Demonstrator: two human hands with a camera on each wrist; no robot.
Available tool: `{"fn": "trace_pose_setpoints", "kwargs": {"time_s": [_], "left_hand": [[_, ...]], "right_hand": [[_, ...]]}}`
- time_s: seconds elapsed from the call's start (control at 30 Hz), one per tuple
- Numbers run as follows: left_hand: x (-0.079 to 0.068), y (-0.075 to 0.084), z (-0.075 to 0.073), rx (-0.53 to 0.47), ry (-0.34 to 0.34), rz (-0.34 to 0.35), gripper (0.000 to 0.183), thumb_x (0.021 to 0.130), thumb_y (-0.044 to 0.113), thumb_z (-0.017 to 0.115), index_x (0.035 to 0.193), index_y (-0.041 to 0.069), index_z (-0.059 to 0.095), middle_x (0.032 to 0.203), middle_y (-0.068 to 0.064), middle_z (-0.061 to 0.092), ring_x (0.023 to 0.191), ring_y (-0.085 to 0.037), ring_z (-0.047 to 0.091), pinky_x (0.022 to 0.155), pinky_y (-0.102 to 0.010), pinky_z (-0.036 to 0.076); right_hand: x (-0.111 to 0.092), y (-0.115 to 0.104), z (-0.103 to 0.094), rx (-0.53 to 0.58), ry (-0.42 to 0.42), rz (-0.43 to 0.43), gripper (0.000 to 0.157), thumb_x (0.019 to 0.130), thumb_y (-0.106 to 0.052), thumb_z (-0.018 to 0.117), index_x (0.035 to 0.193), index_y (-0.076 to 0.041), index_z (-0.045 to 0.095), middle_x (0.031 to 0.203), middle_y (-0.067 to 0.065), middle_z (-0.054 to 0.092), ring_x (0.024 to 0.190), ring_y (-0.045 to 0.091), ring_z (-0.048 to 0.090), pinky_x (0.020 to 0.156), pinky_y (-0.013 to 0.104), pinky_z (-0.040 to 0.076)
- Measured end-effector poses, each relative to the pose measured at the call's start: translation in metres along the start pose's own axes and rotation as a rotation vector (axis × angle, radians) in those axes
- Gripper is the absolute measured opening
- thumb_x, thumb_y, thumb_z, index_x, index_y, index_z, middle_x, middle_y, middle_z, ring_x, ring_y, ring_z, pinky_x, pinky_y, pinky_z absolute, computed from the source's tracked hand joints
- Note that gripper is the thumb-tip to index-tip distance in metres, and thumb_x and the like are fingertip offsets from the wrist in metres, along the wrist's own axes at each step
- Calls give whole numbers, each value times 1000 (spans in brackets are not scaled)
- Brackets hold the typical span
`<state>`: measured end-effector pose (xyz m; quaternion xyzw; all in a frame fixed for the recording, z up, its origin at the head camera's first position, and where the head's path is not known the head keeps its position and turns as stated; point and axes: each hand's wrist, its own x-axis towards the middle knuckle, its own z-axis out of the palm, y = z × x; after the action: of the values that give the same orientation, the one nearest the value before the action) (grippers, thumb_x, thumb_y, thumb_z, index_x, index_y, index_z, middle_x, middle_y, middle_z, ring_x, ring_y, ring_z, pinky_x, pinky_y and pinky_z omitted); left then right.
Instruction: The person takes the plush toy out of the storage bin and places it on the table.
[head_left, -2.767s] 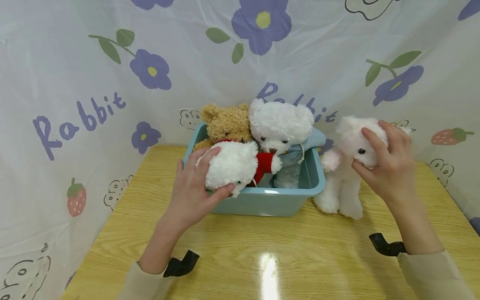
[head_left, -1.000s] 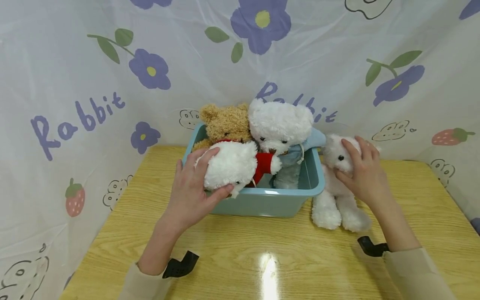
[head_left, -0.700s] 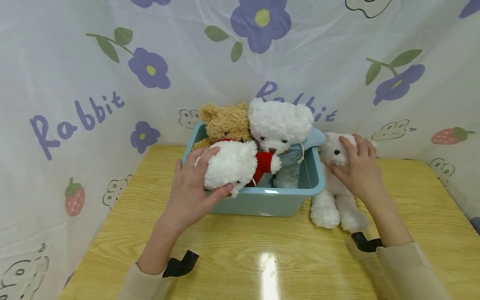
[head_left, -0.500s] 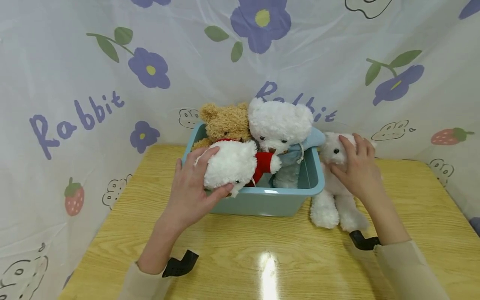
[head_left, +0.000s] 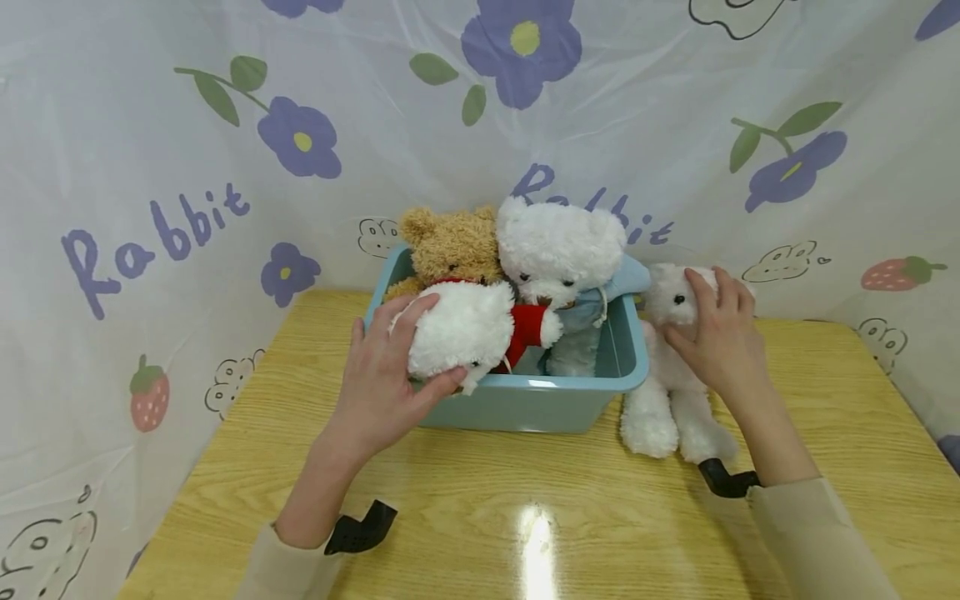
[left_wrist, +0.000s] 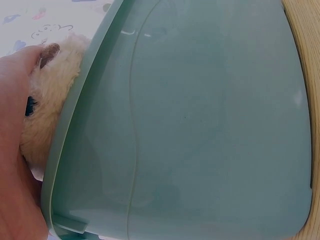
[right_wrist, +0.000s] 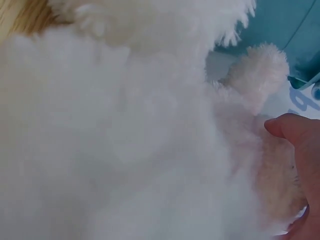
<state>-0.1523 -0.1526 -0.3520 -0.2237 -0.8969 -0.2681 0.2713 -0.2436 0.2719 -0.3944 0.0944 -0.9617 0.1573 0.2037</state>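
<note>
My left hand (head_left: 378,375) grips the head of a white stuffed bear (head_left: 465,329) in red clothing, at the front left of a blue-green bin (head_left: 517,406). In the left wrist view, the bear's face (left_wrist: 55,90) shows at the bin's rim, with my thumb against it. My right hand (head_left: 723,337) holds a second white stuffed animal (head_left: 651,421) by the head. This one is outside the bin against its right end, legs on the table. White fur (right_wrist: 125,130) fills most of the right wrist view, with my thumb at its right.
A tan teddy bear (head_left: 453,246) and a larger white bear (head_left: 562,246) in light blue clothing sit at the back of the bin. Everything stands on a wooden table (head_left: 480,500) before a printed cloth (head_left: 390,125). A black curved piece (head_left: 362,529) sits at each wrist.
Since the earliest frame, my right hand has brought its stuffed animal lower and leftward, close to the bin. Lately it has barely shifted. My left hand has kept its hold in place.
</note>
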Motion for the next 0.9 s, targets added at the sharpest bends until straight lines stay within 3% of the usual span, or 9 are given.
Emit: {"fn": "trace_pose_setpoints", "kwargs": {"time_s": [0.2,0.73,0.9], "left_hand": [[0,0,0,7,1,1,85,93,79,44,153,19,41,142,-17,46,129,-38,47,105,-76,21],[1,-2,1,-4,3,8,85,93,78,46,154,19,41,142,-17,46,129,-37,47,104,-74,23],[0,-2,2,-6,7,8,85,93,78,46,153,19,41,142,-18,46,129,-37,47,105,-74,23]], "right_hand": [[2,1,0,-9,32,-22,80,88,-24,79,153,-3,38,155,31,27,135,59,29,96,76,35],[-1,1,-3,-19,45,-19,78,87,-20,79,151,-2,39,154,33,28,132,62,32,97,78,30],[-3,1,-5,-7,10,-16,75,87,-19,77,150,-4,39,154,33,27,133,61,31,97,78,29]]}}
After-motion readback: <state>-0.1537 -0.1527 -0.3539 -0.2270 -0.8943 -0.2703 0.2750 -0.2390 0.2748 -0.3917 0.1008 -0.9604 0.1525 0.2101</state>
